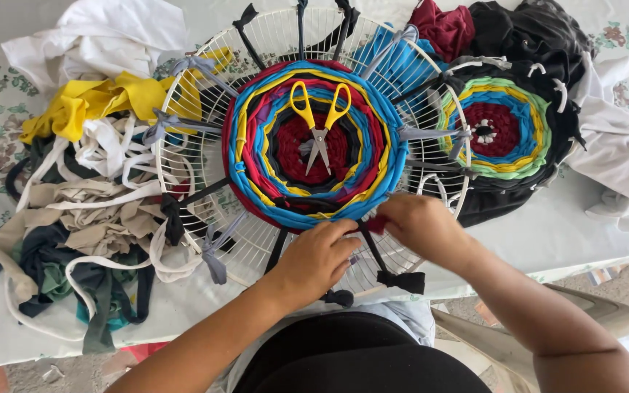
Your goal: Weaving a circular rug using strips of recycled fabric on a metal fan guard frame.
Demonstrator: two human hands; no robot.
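The fingers of the left hand [319,255] and right hand [420,222] pinch a dark red fabric strip [375,224] at the near edge of the round woven rag mat [314,145]. The mat already fills the centre of the white wire fan-guard loom [198,156] on the surface; I judge the outer ring remains to weave, and yellow-handled scissors [320,120] lie on the mat.

Round white wire grille [196,156]: painted metal, smooth.
Round multicoloured woven rug [373,156]: matt cloth strips.
Yellow-handled scissors [319,124]: glossy plastic handles, metal blades.
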